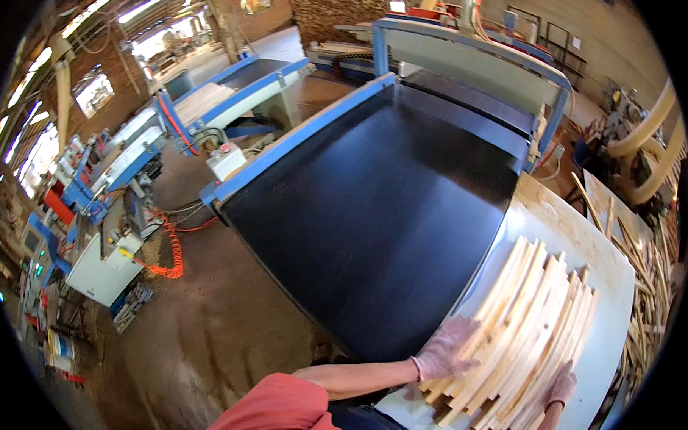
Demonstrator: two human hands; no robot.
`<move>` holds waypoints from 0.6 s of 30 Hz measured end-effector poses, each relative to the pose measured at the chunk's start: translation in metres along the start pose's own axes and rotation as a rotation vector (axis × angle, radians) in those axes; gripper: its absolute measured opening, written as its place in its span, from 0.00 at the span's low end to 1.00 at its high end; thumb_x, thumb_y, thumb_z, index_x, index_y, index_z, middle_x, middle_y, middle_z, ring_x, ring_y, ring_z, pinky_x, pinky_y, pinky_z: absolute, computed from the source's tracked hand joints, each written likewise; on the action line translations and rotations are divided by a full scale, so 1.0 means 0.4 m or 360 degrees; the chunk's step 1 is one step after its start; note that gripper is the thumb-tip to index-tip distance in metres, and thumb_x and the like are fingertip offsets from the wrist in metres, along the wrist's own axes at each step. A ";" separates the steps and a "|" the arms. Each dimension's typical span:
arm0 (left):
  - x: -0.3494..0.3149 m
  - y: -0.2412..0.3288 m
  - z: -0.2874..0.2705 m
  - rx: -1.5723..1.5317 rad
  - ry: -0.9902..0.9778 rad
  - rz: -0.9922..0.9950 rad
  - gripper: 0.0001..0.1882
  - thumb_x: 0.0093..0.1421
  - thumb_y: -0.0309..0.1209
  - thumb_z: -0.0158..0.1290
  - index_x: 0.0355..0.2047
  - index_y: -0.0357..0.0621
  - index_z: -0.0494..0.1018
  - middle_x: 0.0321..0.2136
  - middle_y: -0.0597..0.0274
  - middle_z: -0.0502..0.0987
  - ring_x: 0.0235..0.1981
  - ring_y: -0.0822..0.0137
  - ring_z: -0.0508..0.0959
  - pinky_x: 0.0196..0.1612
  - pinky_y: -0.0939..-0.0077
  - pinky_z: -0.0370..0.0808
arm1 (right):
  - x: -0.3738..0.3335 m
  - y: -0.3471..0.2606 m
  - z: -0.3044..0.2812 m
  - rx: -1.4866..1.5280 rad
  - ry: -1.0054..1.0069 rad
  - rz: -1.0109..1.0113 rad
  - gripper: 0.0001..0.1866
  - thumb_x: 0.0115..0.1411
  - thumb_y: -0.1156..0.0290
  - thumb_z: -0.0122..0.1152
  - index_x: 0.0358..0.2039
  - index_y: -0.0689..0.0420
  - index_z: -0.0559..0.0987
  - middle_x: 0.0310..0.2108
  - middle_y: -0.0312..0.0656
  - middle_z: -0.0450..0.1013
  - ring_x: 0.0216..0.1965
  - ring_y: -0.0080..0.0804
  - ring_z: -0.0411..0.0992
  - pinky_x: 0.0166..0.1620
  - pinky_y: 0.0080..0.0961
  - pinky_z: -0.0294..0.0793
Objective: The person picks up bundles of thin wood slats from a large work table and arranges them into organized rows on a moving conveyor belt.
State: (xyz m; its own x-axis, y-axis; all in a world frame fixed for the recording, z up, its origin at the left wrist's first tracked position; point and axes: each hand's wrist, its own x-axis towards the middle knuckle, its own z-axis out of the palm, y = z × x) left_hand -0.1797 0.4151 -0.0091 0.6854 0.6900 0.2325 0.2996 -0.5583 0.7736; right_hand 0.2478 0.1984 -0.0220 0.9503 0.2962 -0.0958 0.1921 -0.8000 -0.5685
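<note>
On a pale board-like table (612, 308) at the right lies a bundle of light wooden strips (518, 327). The strips run lengthwise side by side, and their ends are uneven. My left hand (447, 349), in a pale pinkish glove, rests along the bundle's left side near its closer end, fingers spread and touching the wood. At the opposite side is my right hand (561, 386), also gloved, its fingers stretched out along the outermost strips. Both hands look open, with the bundle between them. Part of the right hand's fingers is hard to make out.
Left of the table stretches a wide black conveyor belt (375, 201) with a blue frame (309, 134). Loose wood scraps (648, 301) are heaped past the table's right edge. Another machine with a white cabinet (103, 267) and an orange coiled hose (177, 255) stands at the left.
</note>
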 end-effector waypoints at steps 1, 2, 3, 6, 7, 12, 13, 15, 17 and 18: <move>-0.012 -0.027 -0.042 -0.0015 0.0035 0.0023 0.53 0.64 0.60 0.62 0.77 0.39 0.57 0.72 0.33 0.64 0.75 0.35 0.60 0.79 0.42 0.49 | -0.058 -0.071 0.015 0.0057 0.0016 -0.0033 0.42 0.74 0.37 0.52 0.41 0.75 0.81 0.35 0.61 0.81 0.37 0.53 0.78 0.47 0.46 0.77; -0.029 -0.075 -0.060 0.0073 0.0111 0.0035 0.54 0.63 0.62 0.61 0.77 0.39 0.57 0.72 0.32 0.64 0.75 0.34 0.61 0.79 0.42 0.49 | -0.076 -0.099 0.033 0.0009 -0.0010 -0.0075 0.41 0.74 0.37 0.53 0.39 0.74 0.82 0.34 0.60 0.81 0.36 0.52 0.76 0.46 0.47 0.76; -0.035 -0.113 -0.101 0.0128 0.0080 0.0016 0.54 0.64 0.66 0.59 0.77 0.40 0.58 0.72 0.30 0.63 0.75 0.32 0.60 0.79 0.42 0.49 | -0.094 -0.109 0.061 -0.0037 -0.0030 -0.0108 0.41 0.74 0.38 0.54 0.38 0.74 0.82 0.33 0.59 0.80 0.35 0.52 0.75 0.46 0.48 0.75; -0.051 -0.209 -0.285 0.0294 -0.0050 -0.0053 0.55 0.64 0.69 0.57 0.77 0.41 0.57 0.73 0.28 0.63 0.76 0.31 0.59 0.79 0.41 0.48 | -0.201 -0.206 0.167 0.0247 -0.0122 -0.0051 0.37 0.73 0.39 0.57 0.33 0.69 0.81 0.26 0.52 0.75 0.31 0.42 0.72 0.41 0.46 0.73; -0.058 -0.251 -0.344 0.0337 -0.0079 -0.0064 0.55 0.64 0.70 0.56 0.78 0.42 0.57 0.73 0.28 0.62 0.76 0.31 0.59 0.80 0.41 0.48 | -0.247 -0.257 0.198 0.0328 -0.0145 -0.0080 0.36 0.72 0.40 0.59 0.31 0.68 0.81 0.24 0.48 0.72 0.30 0.38 0.71 0.39 0.44 0.72; -0.114 -0.501 -0.675 0.0645 -0.0091 -0.0051 0.56 0.63 0.72 0.53 0.77 0.42 0.58 0.73 0.29 0.62 0.77 0.31 0.58 0.80 0.42 0.45 | -0.475 -0.495 0.397 0.0042 -0.0165 -0.0336 0.39 0.71 0.37 0.58 0.30 0.71 0.80 0.30 0.65 0.76 0.33 0.56 0.73 0.44 0.50 0.73; -0.133 -0.548 -0.751 0.0756 -0.0115 -0.0092 0.56 0.63 0.72 0.53 0.77 0.42 0.58 0.73 0.29 0.62 0.77 0.32 0.58 0.81 0.43 0.45 | -0.556 -0.603 0.423 -0.0074 -0.0216 -0.0321 0.38 0.71 0.38 0.59 0.32 0.71 0.81 0.31 0.65 0.77 0.34 0.54 0.75 0.44 0.49 0.73; -0.154 -0.617 -0.911 0.0892 -0.0174 -0.0156 0.55 0.65 0.71 0.50 0.78 0.41 0.58 0.75 0.30 0.58 0.79 0.34 0.54 0.81 0.43 0.42 | -0.684 -0.749 0.497 0.0083 -0.0286 -0.0411 0.37 0.70 0.39 0.60 0.34 0.70 0.83 0.30 0.63 0.78 0.34 0.53 0.76 0.43 0.48 0.74; -0.161 -0.687 -1.061 0.1077 -0.0233 -0.0265 0.54 0.65 0.70 0.47 0.78 0.41 0.58 0.77 0.32 0.57 0.80 0.36 0.52 0.81 0.43 0.39 | -0.766 -0.849 0.590 0.0193 -0.0447 -0.0460 0.35 0.69 0.40 0.62 0.32 0.69 0.83 0.28 0.60 0.79 0.33 0.51 0.78 0.42 0.47 0.75; -0.176 -0.736 -1.124 0.1199 -0.0188 -0.0319 0.54 0.66 0.70 0.46 0.78 0.41 0.59 0.77 0.32 0.57 0.80 0.35 0.52 0.81 0.43 0.39 | -0.807 -0.903 0.645 0.0175 -0.0530 -0.0461 0.35 0.68 0.40 0.62 0.31 0.68 0.84 0.28 0.59 0.79 0.32 0.51 0.78 0.42 0.47 0.75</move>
State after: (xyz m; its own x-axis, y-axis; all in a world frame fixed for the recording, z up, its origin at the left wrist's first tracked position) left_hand -0.6146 0.7379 0.0119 0.6241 0.7807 0.0337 0.7651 -0.6192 0.1767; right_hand -0.1913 0.5263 0.0035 0.7270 0.6660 -0.1673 0.3944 -0.6044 -0.6922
